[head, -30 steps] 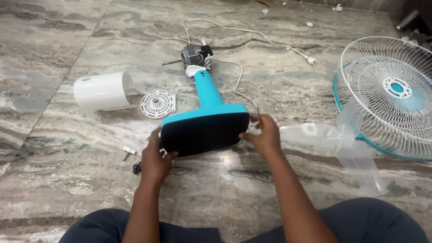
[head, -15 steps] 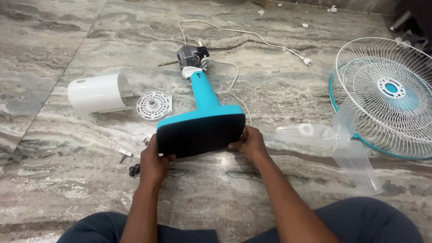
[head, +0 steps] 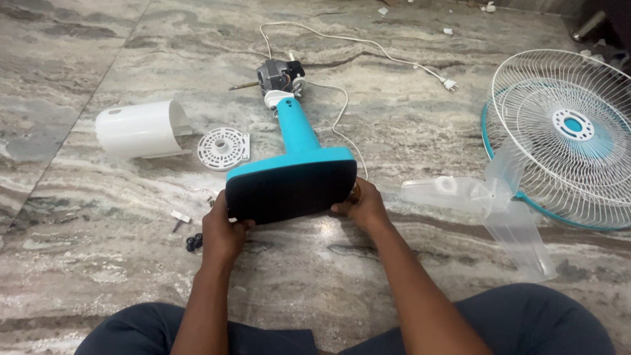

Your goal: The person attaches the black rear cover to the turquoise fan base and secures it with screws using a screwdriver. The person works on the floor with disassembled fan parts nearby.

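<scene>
A turquoise fan stand (head: 294, 169) lies on its side on the marble floor, its black underside facing me. My left hand (head: 222, 231) grips the base's lower left edge. My right hand (head: 360, 204) grips its right edge, with something small and orange partly hidden behind the fingers. The stand's neck runs away from me to a bare motor (head: 277, 75) with a metal shaft. A white power cord (head: 368, 45) runs from the motor to a plug (head: 449, 83).
A white motor cover (head: 139, 129) and a round white perforated disc (head: 223, 148) lie at the left. A small white piece (head: 179, 219) and black screws (head: 194, 243) sit near my left hand. Clear fan blades (head: 490, 207) and white wire grilles (head: 568, 131) lie at the right.
My right hand has slid from the base's right side to its lower right corner. The stand has shifted slightly toward the left with both hands on it.
</scene>
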